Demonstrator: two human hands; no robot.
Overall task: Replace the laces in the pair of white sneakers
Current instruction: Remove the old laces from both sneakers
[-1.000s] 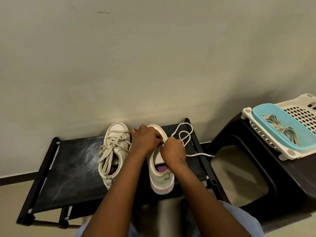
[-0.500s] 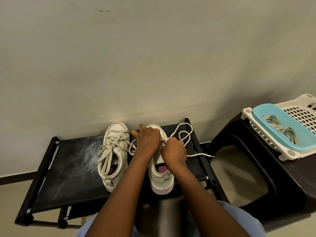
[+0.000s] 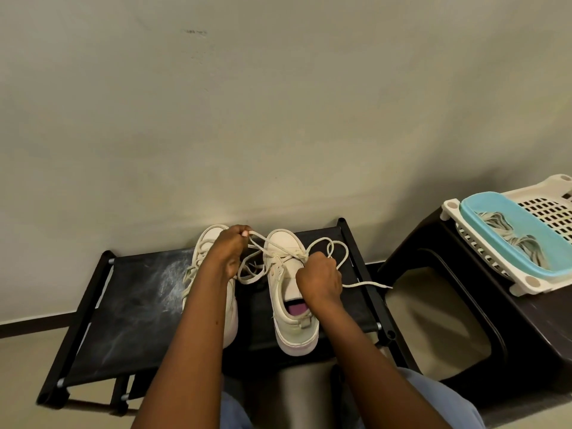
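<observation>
Two white sneakers stand side by side on a low black rack [image 3: 123, 292], toes toward the wall [image 3: 278, 119]. The right sneaker [image 3: 291, 305] sits near the middle of the fabric shelf, its heel close to the front edge; the left sneaker [image 3: 207, 243] is just beside it and largely hidden under the left forearm, its own laces bunched along its outer side.

The left hand [image 3: 230, 252] is closed in a fist above the left sneaker's toe, pinching one end of a white lace [image 3: 263, 250] that runs down across the gap to the right sneaker's lowest eyelets. The right hand [image 3: 318, 280] is also fisted, over the right sneaker's tongue, gripping the other run of the same lace. Beyond this hand the lace curls in loose loops on the shelf and its free tip trails past the rack's right rail, hanging out over the floor.

The shelf's left half is bare and dusty, giving open room on that side. To the right, a dark plastic stool [image 3: 464, 305] stands near the rack with a narrow gap between them. On the stool's top a white slotted basket [image 3: 526, 280] holds a blue tray [image 3: 507, 243] with more laces [image 3: 510, 236] piled inside, well apart from both hands.
</observation>
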